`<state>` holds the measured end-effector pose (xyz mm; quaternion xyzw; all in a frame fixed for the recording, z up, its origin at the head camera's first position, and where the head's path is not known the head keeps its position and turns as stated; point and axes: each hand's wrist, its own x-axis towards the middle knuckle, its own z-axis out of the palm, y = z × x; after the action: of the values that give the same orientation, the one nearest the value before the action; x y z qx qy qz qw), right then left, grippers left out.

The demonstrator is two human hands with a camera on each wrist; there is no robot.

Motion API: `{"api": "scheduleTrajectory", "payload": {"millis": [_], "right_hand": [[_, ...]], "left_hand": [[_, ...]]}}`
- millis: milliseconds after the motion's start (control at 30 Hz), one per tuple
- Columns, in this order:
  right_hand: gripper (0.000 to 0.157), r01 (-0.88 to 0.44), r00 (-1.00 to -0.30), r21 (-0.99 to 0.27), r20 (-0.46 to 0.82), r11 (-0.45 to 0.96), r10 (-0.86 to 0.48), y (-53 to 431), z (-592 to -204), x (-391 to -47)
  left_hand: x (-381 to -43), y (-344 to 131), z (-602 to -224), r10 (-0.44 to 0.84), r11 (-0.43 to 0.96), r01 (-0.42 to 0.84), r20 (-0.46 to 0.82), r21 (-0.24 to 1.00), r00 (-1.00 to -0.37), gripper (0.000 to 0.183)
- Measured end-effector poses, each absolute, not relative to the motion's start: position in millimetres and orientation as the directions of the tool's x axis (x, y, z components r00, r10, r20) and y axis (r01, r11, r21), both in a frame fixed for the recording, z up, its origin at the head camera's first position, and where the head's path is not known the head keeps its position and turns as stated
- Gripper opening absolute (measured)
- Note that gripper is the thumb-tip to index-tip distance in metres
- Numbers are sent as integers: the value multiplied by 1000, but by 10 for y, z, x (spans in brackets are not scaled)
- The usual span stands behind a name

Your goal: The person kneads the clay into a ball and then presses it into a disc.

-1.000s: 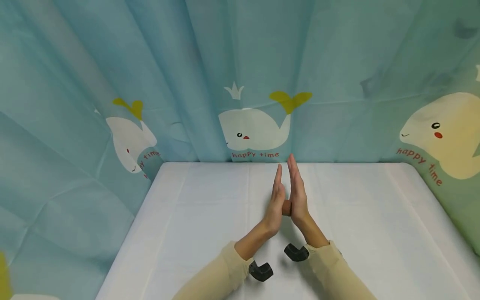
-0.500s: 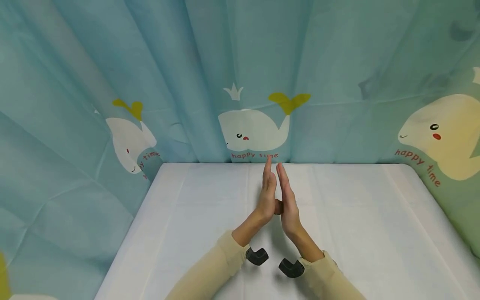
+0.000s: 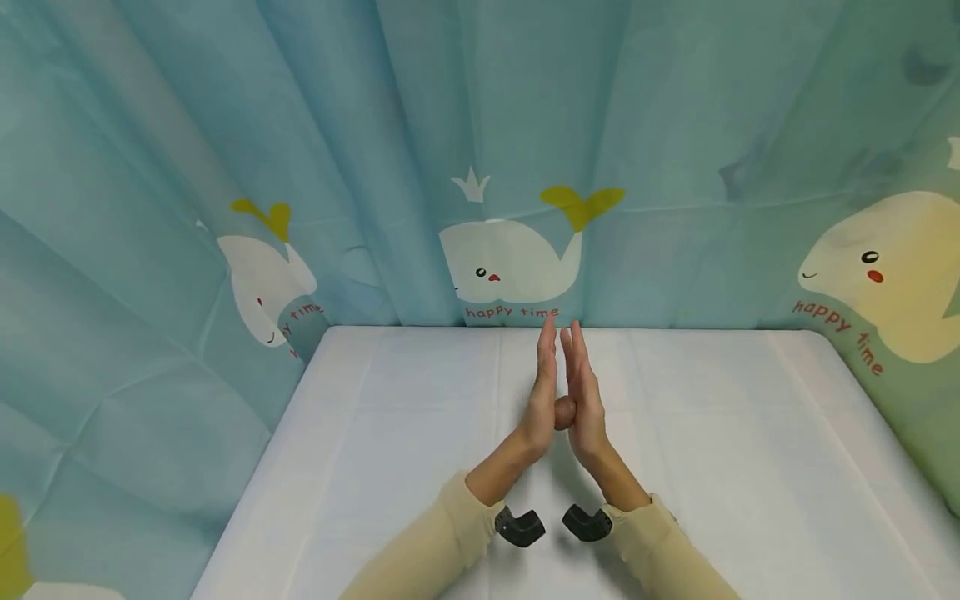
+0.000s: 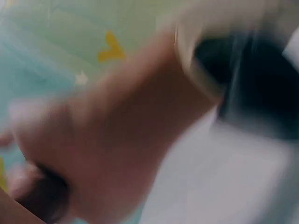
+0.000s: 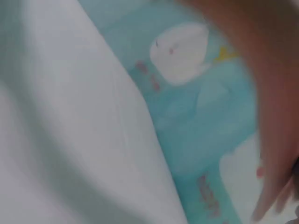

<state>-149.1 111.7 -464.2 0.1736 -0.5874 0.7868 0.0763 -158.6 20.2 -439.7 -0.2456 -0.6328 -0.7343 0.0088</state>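
Note:
Between my two upright palms sits a small brown ball point(image 3: 565, 412) that looks like modelling clay. My left hand point(image 3: 540, 408) presses it from the left, its fingers straight and pointing away from me. From the other side, the palm of my right hand point(image 3: 588, 414) touches the ball, also with straight fingers. The fingertips of both hands stand slightly apart. In the left wrist view the left hand point(image 4: 93, 144) is blurred, with the dark ball point(image 4: 49, 196) at its palm. The right wrist view catches part of the right hand point(image 5: 275, 149) at its edge.
Beneath the hands is a table point(image 3: 420, 392) with a white cover. A blue-green curtain point(image 3: 675, 167) printed with whales surrounds its back and sides. A black curved piece point(image 3: 520, 528) is fixed at the left sleeve, and another black piece point(image 3: 587, 523) at the right.
The hands rub back and forth against each other; the left palm has slid back towards me and the right one forward in the last half second. The brown lump now looks rounder.

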Motion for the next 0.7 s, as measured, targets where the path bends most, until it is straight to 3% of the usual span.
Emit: {"api": "scheduleTrajectory", "payload": {"millis": [133,233,367,500,567,700], "right_hand": [[57,-384,-897,-887,425,-258,-125,1045,-4577,-1350],[56,-416,-890,-886,443,-203,-110,1083,-4507,-1370],[55,-399,-907,-898,416,-185,-64,1191,-4509,-1529],[55,-354,-922,-916,376,-190,-92,1199,-4657,-1544],[55,-339,-923,-917,367,-208,-114,1146,-4732,-1472],[55,-398,-892,-889,433,-226,-131,1009,-4704,-1306]], "left_hand": [[-1710,188,-4501,244,-144,286,314,947,-918,64],[-1684,218,-4578,273,-139,254,283,957,-919,62],[-1530,256,-4612,333,-196,163,222,967,-917,61],[-1466,230,-4533,310,-311,80,181,947,-933,64],[-1491,204,-4476,300,-315,104,203,943,-932,65],[-1607,157,-4461,275,-195,259,306,946,-911,60]]}}
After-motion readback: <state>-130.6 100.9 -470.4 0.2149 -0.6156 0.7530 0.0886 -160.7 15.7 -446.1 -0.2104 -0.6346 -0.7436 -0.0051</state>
